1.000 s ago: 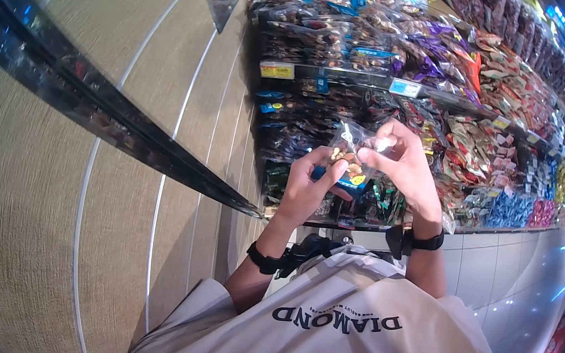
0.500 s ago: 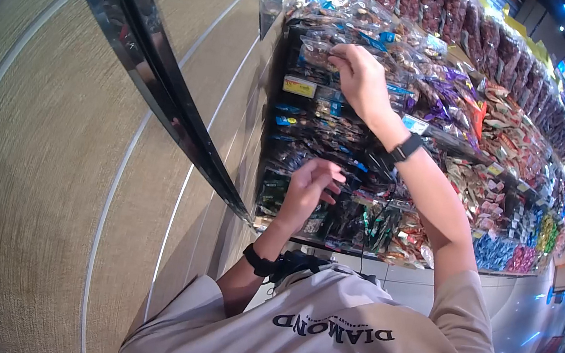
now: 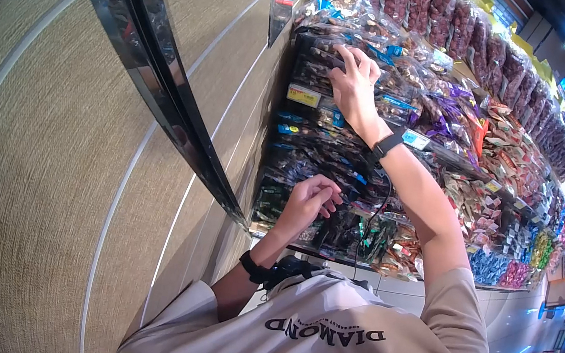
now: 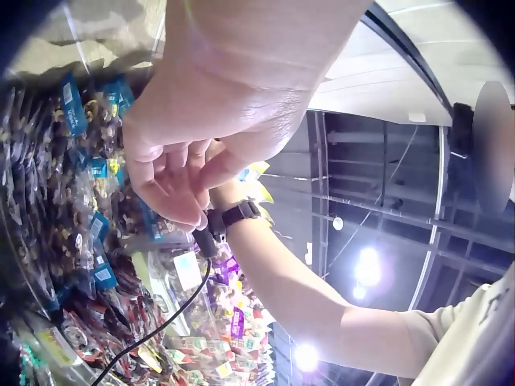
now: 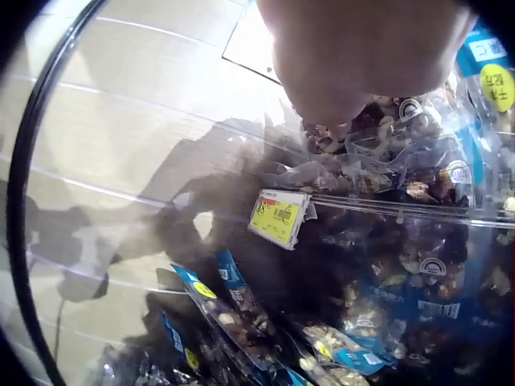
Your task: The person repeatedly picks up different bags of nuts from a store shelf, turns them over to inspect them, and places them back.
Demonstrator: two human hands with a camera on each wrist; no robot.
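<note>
In the head view the right hand [image 3: 355, 93] is over clear bags of nuts [image 3: 315, 62] on the upper shelf, its fingers spread and slightly bent. The right wrist view shows that hand [image 5: 366, 60] blurred above nut bags [image 5: 430, 181]; its fingertips are hidden, so contact is unclear. Lower down, the left hand [image 3: 309, 202] hovers before dark packets [image 3: 298, 164], fingers loosely curled and nothing held. The left wrist view has the left hand [image 4: 217, 104] near the right wrist's black band [image 4: 241, 212].
A yellow price tag [image 3: 303, 96] marks the shelf edge. On the left stand a beige panelled wall [image 3: 46, 165] and a black-edged glass panel [image 3: 187, 109]. Other snack packets [image 3: 507, 147] fill the shelves at right. A black cable [image 4: 173, 318] hangs near the left hand.
Both hands first held a nut bag together; it is no longer in either hand. The right hand moved up to the upper shelf and its fingers spread. The left hand stayed low, empty.
</note>
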